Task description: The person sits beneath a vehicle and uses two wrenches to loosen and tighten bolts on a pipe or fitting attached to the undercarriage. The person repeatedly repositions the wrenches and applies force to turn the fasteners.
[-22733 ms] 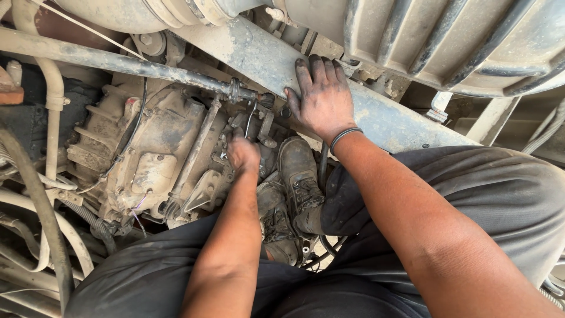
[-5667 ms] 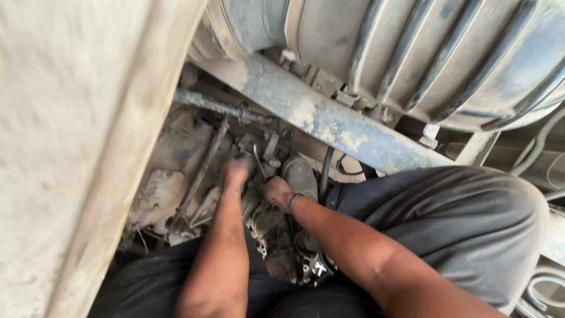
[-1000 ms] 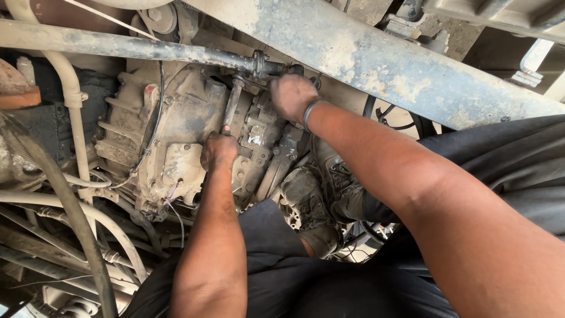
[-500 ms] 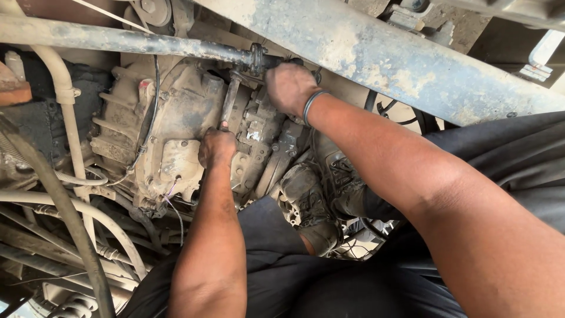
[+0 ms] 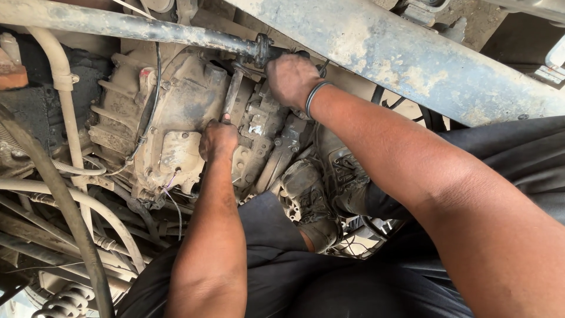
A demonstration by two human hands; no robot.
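Observation:
A grimy cast-metal gearbox housing fills the upper left of the head view. My left hand is closed around the lower end of a long metal tool that runs up along the housing. My right hand, with a dark band on its wrist, grips the top of the assembly where the tool's upper end meets a rusty rod. What my right fingers hold is hidden. My dirty boots rest just below the housing, and my dark trousers cover the lower frame.
A thick dusty frame beam crosses diagonally at the upper right. Pale hoses and a dark hose run down the left side. A coil spring shows at the bottom left corner. Thin wires dangle under the housing.
My right hand has shifted slightly left and upward onto the top joint. My left hand stays on the tool's lower end. The view has tilted a little.

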